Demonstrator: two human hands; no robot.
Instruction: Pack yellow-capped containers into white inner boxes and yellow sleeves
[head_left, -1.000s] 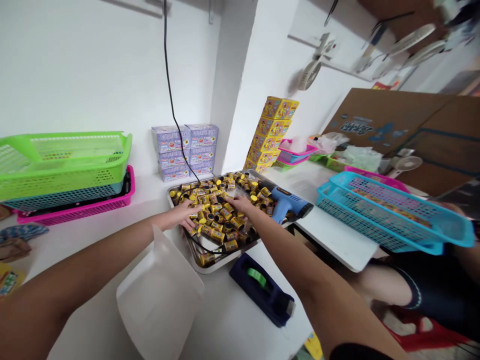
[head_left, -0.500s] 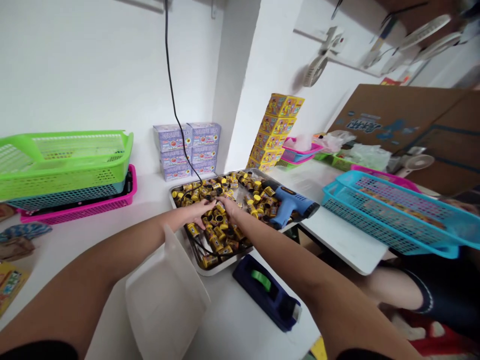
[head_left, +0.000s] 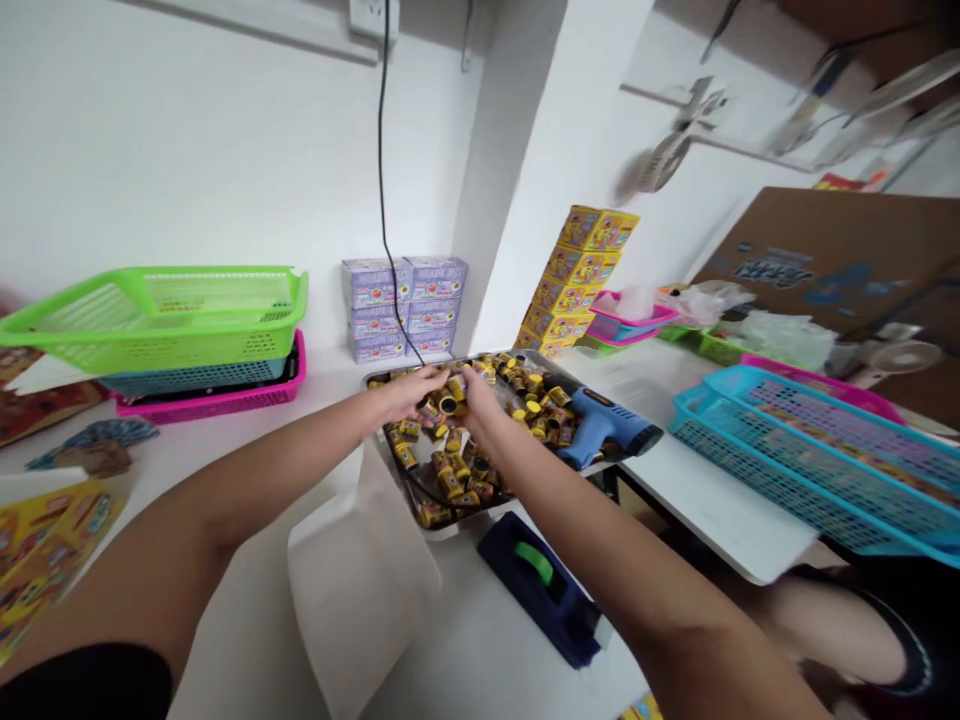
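My left hand (head_left: 409, 393) and my right hand (head_left: 480, 403) sit close together over the far part of a steel tray (head_left: 442, 527). The tray holds several small yellow-and-black cylinders (head_left: 517, 400), lying loose and heaped. One cylinder with a dark end (head_left: 448, 404) lies between my hands, and my fingers hide how it is held. A black cable (head_left: 427, 490) crosses the tray's bare near part. A blue heat gun (head_left: 604, 425) rests on the tray's right side.
A white plastic sheet (head_left: 360, 590) and a navy tape dispenser (head_left: 536, 590) lie in front of the tray. Purple boxes (head_left: 405, 310) and stacked yellow boxes (head_left: 577, 280) stand behind it. Stacked baskets (head_left: 165, 320) are at left, a blue basket (head_left: 817, 460) at right.
Both hands have moved towards the far side of the tray and come closer together. The view has swung left, and more bare tray shows at the near side.
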